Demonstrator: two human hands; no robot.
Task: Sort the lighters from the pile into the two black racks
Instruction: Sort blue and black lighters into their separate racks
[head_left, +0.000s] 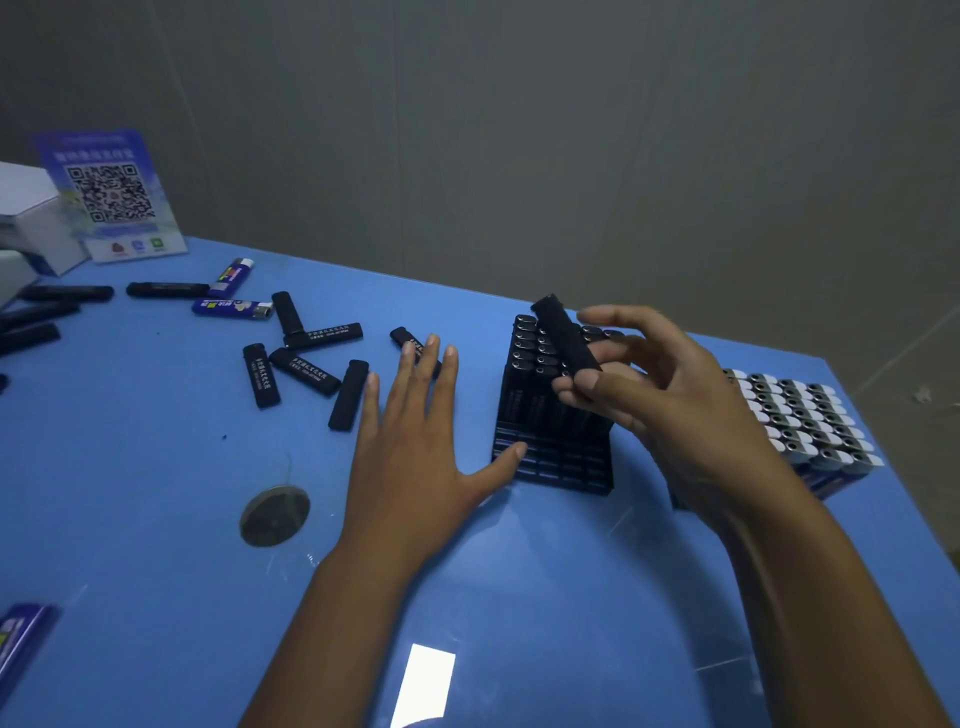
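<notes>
Scene: I watch from afar as two bare hands work over a blue tabletop (156, 493), a black rack (553, 415) standing near its middle.
Right hand: my right hand (675, 410) pinches a black lighter (566, 338) between thumb and fingertips, the other fingers spread loosely; the lighter is tilted, its top leaning away to the far left, just above the filled rows.
Left hand: my left hand (410, 447) lies flat and open on the tabletop, holding nothing, its thumb touching the rack's lower left corner.
Rack: black lighters stand in its far rows; the near rows show bare slots.
Second rack: to the right, mostly behind my right wrist, a block of white-topped lighters (800, 421) stands packed; I cannot see the rack beneath it.
Pile: loose black lighters (306, 369) lie scattered to the left, with two blue lighters (231, 291) farther off.
Step in hand, as I judge it: seat the held lighter in the next free slot of the black rack.
Doing it well: I would bring the lighter upright first, base down, and line it over a bare slot before lowering.
Steadying: the left thumb at the corner looks well placed to stop the rack sliding.
Risk: a tilted entry could knock neighbouring lighters.
</notes>
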